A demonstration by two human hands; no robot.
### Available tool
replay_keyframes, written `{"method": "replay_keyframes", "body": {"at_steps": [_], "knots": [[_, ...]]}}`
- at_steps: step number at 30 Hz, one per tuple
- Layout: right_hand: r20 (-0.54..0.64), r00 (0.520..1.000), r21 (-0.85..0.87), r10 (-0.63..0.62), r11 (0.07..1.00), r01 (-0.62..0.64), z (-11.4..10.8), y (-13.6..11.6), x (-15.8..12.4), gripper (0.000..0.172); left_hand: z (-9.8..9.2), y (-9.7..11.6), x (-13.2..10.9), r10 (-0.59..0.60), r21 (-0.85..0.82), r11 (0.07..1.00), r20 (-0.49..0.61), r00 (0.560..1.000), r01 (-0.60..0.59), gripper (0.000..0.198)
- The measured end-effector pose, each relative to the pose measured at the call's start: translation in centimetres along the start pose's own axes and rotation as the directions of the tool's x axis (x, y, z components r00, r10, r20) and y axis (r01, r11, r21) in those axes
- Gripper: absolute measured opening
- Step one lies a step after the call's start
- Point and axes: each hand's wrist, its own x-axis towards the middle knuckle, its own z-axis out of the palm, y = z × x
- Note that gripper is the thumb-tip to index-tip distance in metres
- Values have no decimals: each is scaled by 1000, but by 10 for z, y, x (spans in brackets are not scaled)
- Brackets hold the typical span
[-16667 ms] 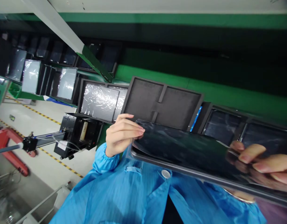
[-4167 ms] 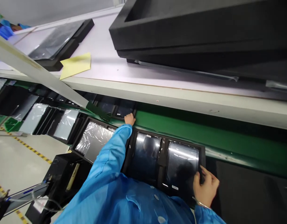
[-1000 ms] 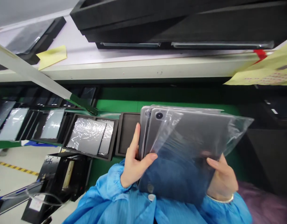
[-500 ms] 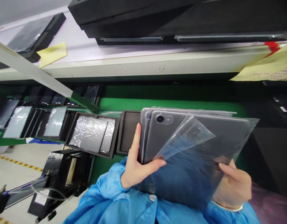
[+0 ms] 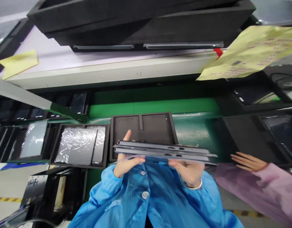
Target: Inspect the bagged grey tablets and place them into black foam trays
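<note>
I am looking down through the head camera, and both hands are holding a pair of grey tablets (image 5: 165, 152) flat and edge-on to me, one lying on top of the other, close in front of the blue smock. The ports along their near edges are facing the camera. The left hand (image 5: 126, 161) is clamping the left end of the tablets: one fingertip is showing above the top tablet and the other fingers are curling under the lower one. The right hand (image 5: 188, 172) is supporting the stack from below near its middle and right part, its fingers curled up against the underside and closed on it; a bracelet is sitting at that wrist.

Just behind the tablets an empty black foam tray (image 5: 143, 126) with two compartments is lying on the green conveyor belt (image 5: 195, 133). Beside it on the left, another tray (image 5: 79, 144) is holding tablets wrapped in shiny plastic, and more trays are running on to the left.

At the right, a co-worker's hand (image 5: 249, 161) in a pink sleeve is resting with fingers spread flat beside a dark tray (image 5: 245, 136).

Above the belt, black foam trays (image 5: 136, 19) are stacked on a white shelf (image 5: 100, 72). A yellow printed sheet (image 5: 250, 50) is hanging over its right end and a yellow paper (image 5: 17, 61) is lying at its left.
</note>
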Motion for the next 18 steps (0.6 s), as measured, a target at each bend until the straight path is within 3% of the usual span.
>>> {"method": "replay_keyframes", "body": {"at_steps": [3, 6, 8, 10, 11, 12, 14, 16, 18], "knots": [[47, 999, -37, -8, 999, 10, -4, 4, 2, 37, 3, 7, 1, 42, -1, 999, 11, 999, -42, 84], [51, 999, -20, -7, 1000, 8, -9, 7, 7, 34, 1, 15, 3, 254, 39, 966, 9, 967, -254, 99], [44, 999, -11, -4, 1000, 5, -11, 8, 9, 33, 0, 18, 7, 481, 112, 870, 12, 876, -480, 98], [41, 999, -15, 7, 1000, -7, -12, 8, 9, 31, -1, 21, 11, 683, 177, 714, 33, 729, -677, 83], [38, 999, -17, 13, 1000, -12, -12, 8, 9, 31, -1, 22, 13, 738, 187, 656, 45, 674, -731, 74], [35, 999, -18, 18, 1000, -17, -11, 7, 8, 30, 0, 22, 14, 761, 192, 628, 53, 647, -754, 66], [27, 999, -9, 23, 1000, -23, -8, 4, 7, 26, 2, 25, 15, 739, 243, 646, 40, 673, -724, 56], [18, 1000, 16, 23, 1000, -23, -3, -1, 6, 23, 6, 29, 14, 718, 354, 652, -6, 696, -670, 59], [12, 1000, 44, 18, 999, -19, 4, -7, 6, 23, 11, 38, 13, 768, 392, 601, -43, 639, -696, 70]]}}
